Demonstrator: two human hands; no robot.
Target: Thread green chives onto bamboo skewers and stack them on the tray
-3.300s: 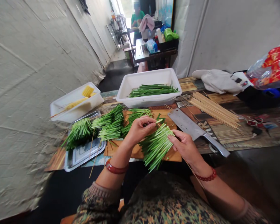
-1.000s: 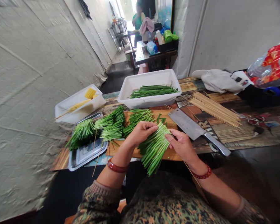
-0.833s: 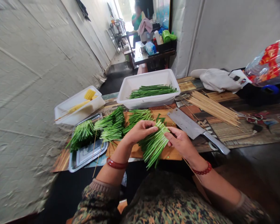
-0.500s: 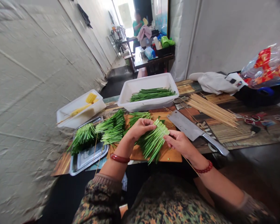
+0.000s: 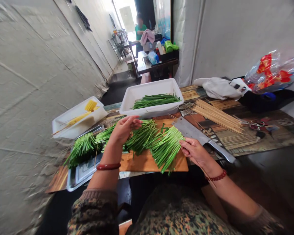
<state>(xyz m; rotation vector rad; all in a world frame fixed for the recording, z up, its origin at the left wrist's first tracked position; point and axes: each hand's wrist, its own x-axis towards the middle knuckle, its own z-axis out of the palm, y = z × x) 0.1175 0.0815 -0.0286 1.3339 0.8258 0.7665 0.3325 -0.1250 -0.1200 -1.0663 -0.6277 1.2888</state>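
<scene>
My right hand (image 5: 193, 149) is closed on a thin bamboo skewer (image 5: 203, 171), whose free end runs back under my wrist. A fanned row of cut garlic chives (image 5: 167, 148) spreads leftward from its fingertips, pale ends up, apparently threaded on the skewer. My left hand (image 5: 123, 130) hovers over the left of the wooden cutting board (image 5: 142, 164), fingers stretched loosely with nothing visible in them. Beneath and beside it lies another bunch of chives (image 5: 144, 135). More chive bunches (image 5: 82, 145) rest on a metal tray (image 5: 72, 179) at the left.
A cleaver (image 5: 191, 130) lies at the board's right edge, near a pile of bamboo skewers (image 5: 217, 116). Behind the board stands a white tub (image 5: 127, 106) of long chives. Another white tub (image 5: 61, 127) holds corn pieces (image 5: 90, 106). A person (image 5: 140, 31) is in the background.
My left hand has let go of the chive row and moved left over the other bunch. My right hand still holds the skewer with its chives, fanned out more openly.
</scene>
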